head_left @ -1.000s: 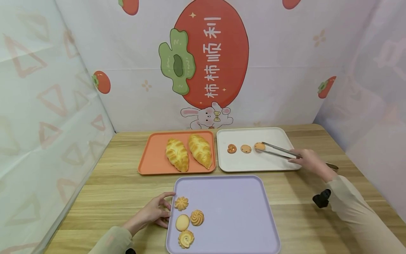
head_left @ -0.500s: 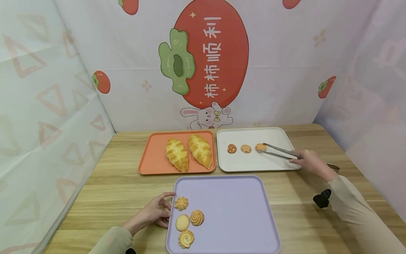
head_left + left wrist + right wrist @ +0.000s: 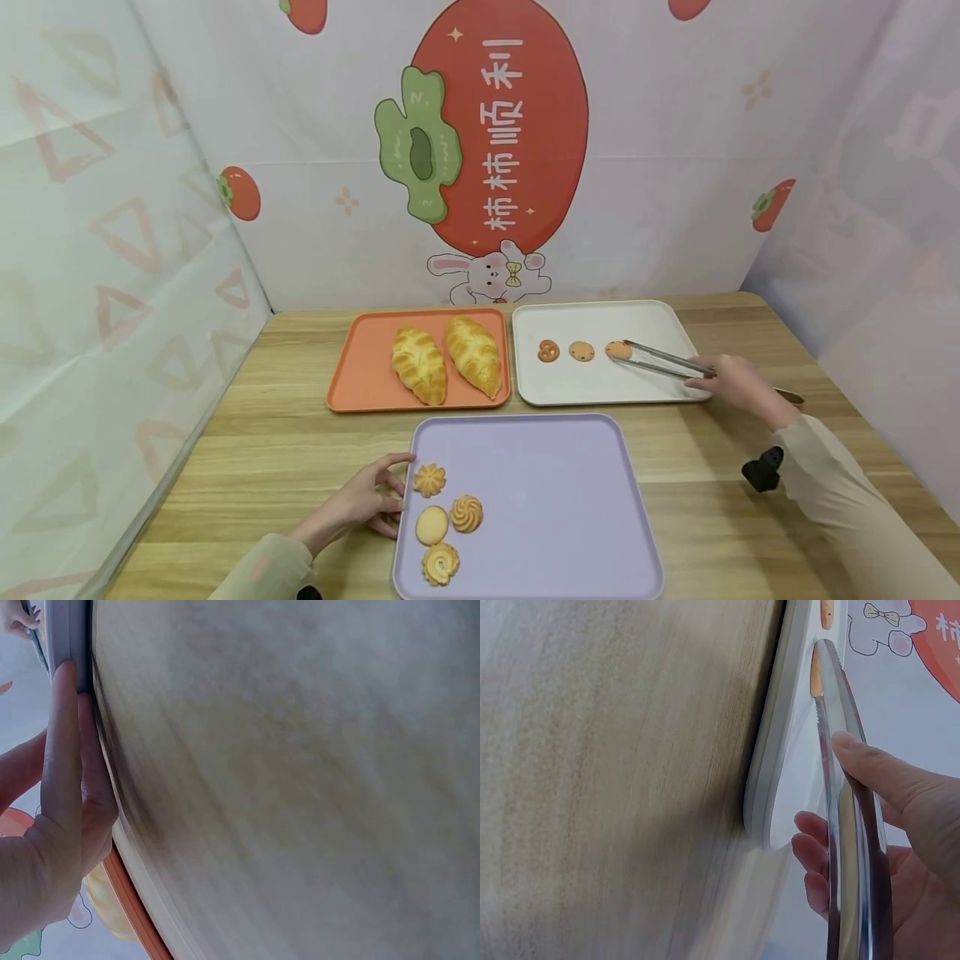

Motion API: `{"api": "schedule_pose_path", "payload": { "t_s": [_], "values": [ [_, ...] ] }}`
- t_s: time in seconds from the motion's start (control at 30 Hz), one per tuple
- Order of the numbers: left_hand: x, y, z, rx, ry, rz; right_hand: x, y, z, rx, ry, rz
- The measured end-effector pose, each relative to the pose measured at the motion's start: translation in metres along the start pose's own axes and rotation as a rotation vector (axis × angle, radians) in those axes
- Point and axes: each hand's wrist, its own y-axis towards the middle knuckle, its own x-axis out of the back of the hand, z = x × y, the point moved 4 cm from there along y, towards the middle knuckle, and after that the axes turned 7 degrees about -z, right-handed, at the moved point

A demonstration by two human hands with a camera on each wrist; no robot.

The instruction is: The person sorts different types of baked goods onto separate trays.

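Note:
My right hand (image 3: 735,383) holds metal tongs (image 3: 663,360) between thumb and fingers, over the white tray (image 3: 592,312). The tong tips sit on either side of an oval speckled cookie (image 3: 617,350), right at its edges. A similar speckled cookie (image 3: 581,351) and a small pretzel (image 3: 548,351) lie in a row to its left. In the right wrist view the tongs (image 3: 851,802) reach toward the cookie (image 3: 816,673). My left hand (image 3: 367,500) rests its fingertips on the left rim of the purple tray (image 3: 555,492); in the left wrist view the fingers (image 3: 61,750) lie fairly straight.
Several cookies, including a swirl cookie (image 3: 467,514) and a smooth oval cookie (image 3: 432,526), lie at the purple tray's left side. An orange tray (image 3: 363,367) with two large breads (image 3: 474,357) stands behind, left of the white tray. A printed cloth (image 3: 315,233) hangs at the back.
The speckled cookie at the tong tips has shifted slightly to the right and toward me, and the tongs have moved slightly right with it. My left hand has stayed put.

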Motion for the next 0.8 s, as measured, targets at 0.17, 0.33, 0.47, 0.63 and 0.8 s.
{"api": "schedule_pose_path", "payload": {
  "t_s": [0.17,0.33,0.47,0.63,0.8],
  "values": [
    [0.0,0.0,0.001,0.006,-0.003,0.0,0.0,0.001,0.002,-0.016,0.018,0.017],
    [0.001,0.0,0.001,0.008,-0.007,0.001,0.001,0.0,0.004,-0.022,0.022,0.018],
    [0.0,0.0,0.0,0.001,-0.005,0.001,0.002,-0.001,0.008,-0.006,0.019,0.009],
    [0.0,0.0,-0.002,-0.007,0.002,-0.005,0.004,-0.004,0.017,0.014,0.012,0.004],
    [-0.001,0.0,-0.001,-0.007,-0.005,-0.003,0.006,-0.006,0.027,0.041,0.0,-0.008]
  ]
}}
